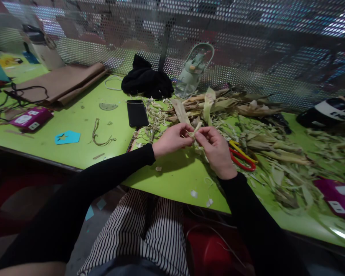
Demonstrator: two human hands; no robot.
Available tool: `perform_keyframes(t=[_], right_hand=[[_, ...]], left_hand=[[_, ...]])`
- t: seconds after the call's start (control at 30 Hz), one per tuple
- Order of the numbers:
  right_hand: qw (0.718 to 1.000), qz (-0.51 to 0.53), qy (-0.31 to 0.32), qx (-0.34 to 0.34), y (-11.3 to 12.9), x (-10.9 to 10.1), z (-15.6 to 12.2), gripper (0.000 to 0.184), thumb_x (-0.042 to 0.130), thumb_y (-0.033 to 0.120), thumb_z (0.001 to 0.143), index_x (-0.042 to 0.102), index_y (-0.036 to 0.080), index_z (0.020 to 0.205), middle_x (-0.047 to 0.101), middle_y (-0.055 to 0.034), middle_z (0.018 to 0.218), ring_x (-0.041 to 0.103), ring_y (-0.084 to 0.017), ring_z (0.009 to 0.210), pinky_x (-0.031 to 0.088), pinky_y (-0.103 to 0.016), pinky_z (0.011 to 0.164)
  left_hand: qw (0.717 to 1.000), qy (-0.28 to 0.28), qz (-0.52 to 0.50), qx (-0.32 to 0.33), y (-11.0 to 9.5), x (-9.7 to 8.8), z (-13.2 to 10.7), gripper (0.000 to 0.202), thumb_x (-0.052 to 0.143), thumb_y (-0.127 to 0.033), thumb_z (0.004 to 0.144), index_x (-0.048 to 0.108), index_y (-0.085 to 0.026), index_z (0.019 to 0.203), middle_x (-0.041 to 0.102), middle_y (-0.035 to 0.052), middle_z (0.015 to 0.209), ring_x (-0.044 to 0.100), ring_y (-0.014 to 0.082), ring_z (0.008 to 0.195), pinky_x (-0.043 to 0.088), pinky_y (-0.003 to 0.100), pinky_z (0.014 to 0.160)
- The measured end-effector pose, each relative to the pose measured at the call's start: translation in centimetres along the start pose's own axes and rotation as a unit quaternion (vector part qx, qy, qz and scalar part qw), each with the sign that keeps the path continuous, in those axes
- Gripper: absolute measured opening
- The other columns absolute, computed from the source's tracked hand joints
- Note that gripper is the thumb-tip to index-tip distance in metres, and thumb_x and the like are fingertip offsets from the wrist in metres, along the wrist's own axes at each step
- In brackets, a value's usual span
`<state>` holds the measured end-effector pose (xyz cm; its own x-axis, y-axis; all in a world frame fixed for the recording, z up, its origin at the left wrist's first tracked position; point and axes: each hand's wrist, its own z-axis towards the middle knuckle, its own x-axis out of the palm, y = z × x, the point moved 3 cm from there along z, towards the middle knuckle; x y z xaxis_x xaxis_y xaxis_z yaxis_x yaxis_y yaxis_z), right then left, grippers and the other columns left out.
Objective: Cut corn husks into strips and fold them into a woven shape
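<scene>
Both hands meet above the green table (172,180), fingers pinched together on a pale strip of corn husk (197,126). My left hand (174,141) grips its lower left part between thumb and fingertips. On the other side, my right hand (214,147) pinches it with thumb and forefinger. Just behind the hands lies a heap of dried corn husks (224,103), with shredded bits around it. Close to the right hand rest scissors with red and yellow handles (243,157), their blades hidden. A black phone (137,113) lies left of the fingers.
A pale green water bottle (191,73) and a bunched black cloth (148,78) stand by the perforated metal screen (109,34). Leftward are a brown paper bag (66,82), a purple power strip (31,119) and a blue tag (67,137). More husk scraps (290,184) spread right.
</scene>
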<state>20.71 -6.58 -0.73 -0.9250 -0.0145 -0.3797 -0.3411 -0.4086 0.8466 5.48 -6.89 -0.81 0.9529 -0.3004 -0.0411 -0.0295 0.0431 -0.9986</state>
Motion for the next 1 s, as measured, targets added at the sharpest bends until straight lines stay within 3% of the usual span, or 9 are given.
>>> perform_keyframes(t=[0.13,0.33,0.5,0.67,0.9,1.0], right_hand=[[0.999,-0.032,-0.008,-0.010,-0.13,-0.13,-0.03,0.014,0.065,0.035,0.088,0.060,0.022,0.085,0.063,0.0013,0.080,0.057,-0.014,0.072,0.046,-0.030,0.070],[1.000,-0.028,0.003,-0.013,-0.13,-0.09,0.10,0.014,0.064,0.034,0.089,0.059,0.022,0.084,0.063,0.0018,0.079,0.057,-0.015,0.071,0.047,-0.030,0.069],[0.999,-0.030,0.007,-0.008,0.03,-0.09,0.09,0.016,0.065,0.036,0.088,0.059,0.023,0.082,0.063,0.0013,0.078,0.058,-0.015,0.070,0.048,-0.030,0.067],[1.000,-0.022,-0.012,0.005,-0.35,-0.13,-0.08,0.016,0.064,0.037,0.089,0.059,0.023,0.087,0.062,0.0012,0.081,0.056,-0.014,0.071,0.045,-0.029,0.065],[1.000,-0.003,-0.009,0.010,-0.29,-0.08,0.04,0.016,0.063,0.038,0.089,0.057,0.023,0.088,0.062,0.0011,0.083,0.057,-0.014,0.072,0.048,-0.029,0.067],[0.998,0.020,-0.049,0.020,-0.13,-0.40,0.12,0.021,0.071,0.038,0.083,0.059,0.023,0.092,0.065,-0.0005,0.088,0.060,-0.015,0.074,0.051,-0.030,0.068]], left_hand=[[1.000,0.002,0.013,0.005,0.11,-0.09,0.05,0.023,0.063,0.002,0.080,0.054,-0.013,0.096,0.054,-0.0080,0.072,0.050,0.0022,0.056,0.043,0.018,0.057],[0.999,0.016,-0.021,-0.038,0.02,0.27,-0.36,0.016,0.059,-0.006,0.090,0.051,-0.015,0.100,0.061,-0.0052,0.072,0.064,0.0060,0.059,0.046,0.017,0.054],[0.989,0.007,-0.125,-0.077,-0.23,0.65,-0.42,0.018,0.051,0.001,0.092,0.049,-0.016,0.097,0.060,-0.0067,0.066,0.067,0.0063,0.061,0.053,0.019,0.062],[0.987,0.009,-0.140,-0.079,-0.48,0.51,-0.60,0.018,0.058,0.001,0.088,0.051,-0.014,0.093,0.066,-0.0044,0.065,0.066,0.0062,0.061,0.057,0.027,0.076],[0.980,-0.003,-0.184,-0.081,-0.47,0.56,-0.67,0.016,0.063,-0.006,0.090,0.049,-0.014,0.086,0.066,-0.0042,0.063,0.066,0.0055,0.060,0.057,0.026,0.077],[0.971,-0.032,-0.216,-0.098,-0.44,0.37,-0.51,0.017,0.061,-0.005,0.092,0.048,-0.015,0.085,0.065,-0.0049,0.063,0.066,0.0052,0.059,0.057,0.028,0.081]])
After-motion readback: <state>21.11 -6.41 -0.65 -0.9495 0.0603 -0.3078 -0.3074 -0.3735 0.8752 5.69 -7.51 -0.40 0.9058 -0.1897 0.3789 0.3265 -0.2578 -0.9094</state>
